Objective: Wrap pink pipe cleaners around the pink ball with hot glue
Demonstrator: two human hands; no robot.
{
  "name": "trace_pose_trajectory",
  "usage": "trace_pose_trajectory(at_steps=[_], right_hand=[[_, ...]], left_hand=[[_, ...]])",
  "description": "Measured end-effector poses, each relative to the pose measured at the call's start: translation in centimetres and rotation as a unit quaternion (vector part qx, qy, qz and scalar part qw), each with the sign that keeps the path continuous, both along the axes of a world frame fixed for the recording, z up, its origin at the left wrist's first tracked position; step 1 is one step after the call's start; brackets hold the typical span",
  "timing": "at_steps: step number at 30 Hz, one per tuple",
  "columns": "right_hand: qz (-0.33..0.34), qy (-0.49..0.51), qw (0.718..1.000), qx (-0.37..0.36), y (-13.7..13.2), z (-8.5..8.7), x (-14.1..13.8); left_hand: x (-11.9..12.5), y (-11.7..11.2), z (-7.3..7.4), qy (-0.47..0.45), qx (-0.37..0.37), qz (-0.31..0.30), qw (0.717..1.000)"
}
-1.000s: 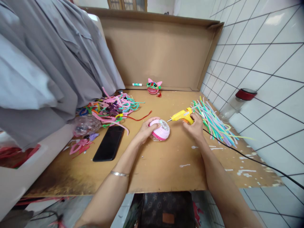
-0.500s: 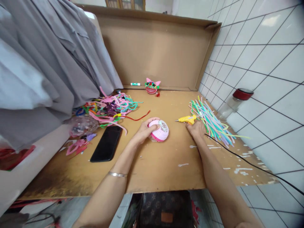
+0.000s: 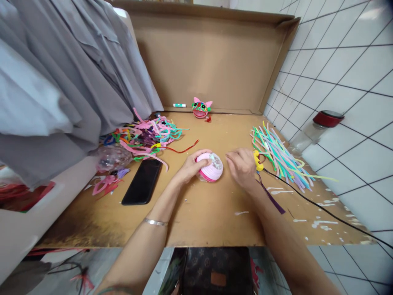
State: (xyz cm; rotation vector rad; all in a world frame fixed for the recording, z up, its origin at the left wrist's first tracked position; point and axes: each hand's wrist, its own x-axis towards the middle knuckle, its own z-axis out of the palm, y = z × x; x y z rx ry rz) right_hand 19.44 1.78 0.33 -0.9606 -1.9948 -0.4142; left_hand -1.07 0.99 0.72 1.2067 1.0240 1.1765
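Note:
My left hand [image 3: 193, 167] is closed around the side of a round pink-and-white coiled piece [image 3: 211, 169], thumb across its top. The piece has a clear, greyish patch on its upper face and a darker pink band low down. My right hand [image 3: 241, 166] is just to its right, apart from it, with fingers curled together; whatever they may hold is hidden. Behind that hand lies a yellow glue gun [image 3: 258, 161], mostly covered by it, its black cord [image 3: 310, 197] running off right. A purple ribbon strip [image 3: 272, 196] shows beside my right wrist.
Pastel pipe cleaners [image 3: 281, 157] lie at the right, near a red-lidded jar [image 3: 313, 131]. A black phone [image 3: 141, 182] and a tangled pile of pipe cleaners [image 3: 153, 133] are on the left. At the back stand a pink-eared animal figure [image 3: 200, 109] and a cardboard wall [image 3: 211, 61].
My right hand has left the glue gun's handle and moved left towards the pink-and-white piece. The purple ribbon has come into sight. My left hand keeps its hold.

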Motion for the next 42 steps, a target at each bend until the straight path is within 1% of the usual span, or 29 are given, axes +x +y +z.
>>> trace_pose_trajectory(at_steps=[3, 6, 9, 14, 20, 24, 33, 38, 42], right_hand=[[0.070, -0.009, 0.997, 0.030, -1.1, 0.2, -1.5], [0.102, -0.022, 0.993, 0.056, -1.7, 0.4, -2.1], [0.098, -0.051, 0.990, 0.082, -1.8, 0.6, -2.1], [0.068, -0.141, 0.982, 0.103, -1.8, 0.7, -1.7], [0.054, -0.203, 0.968, 0.140, -2.1, 1.2, -1.7], [0.065, -0.197, 0.970, 0.127, -2.1, 1.3, -1.8], [0.071, -0.184, 0.975, 0.098, -1.4, 0.3, -1.6], [0.057, -0.150, 0.982, 0.095, -1.5, 0.4, -2.2], [0.057, -0.123, 0.988, 0.068, -1.4, 0.4, -2.5]], left_hand=[[0.0, -0.1, 0.2, 0.003, 0.014, -0.006, 1.000], [0.0, -0.2, 0.4, 0.014, 0.025, -0.005, 1.000], [0.1, -0.2, 0.5, 0.021, 0.024, -0.003, 1.000], [0.2, -0.2, 0.3, 0.026, 0.022, 0.000, 0.999], [0.2, -0.1, 0.1, 0.042, 0.046, -0.003, 0.998], [0.2, -0.1, 0.2, 0.057, 0.051, -0.005, 0.997], [0.4, -0.3, 0.4, 0.052, 0.048, -0.002, 0.998], [0.4, -0.3, 0.5, 0.058, 0.049, -0.001, 0.997], [0.4, -0.2, 0.4, 0.060, 0.054, -0.004, 0.997]])
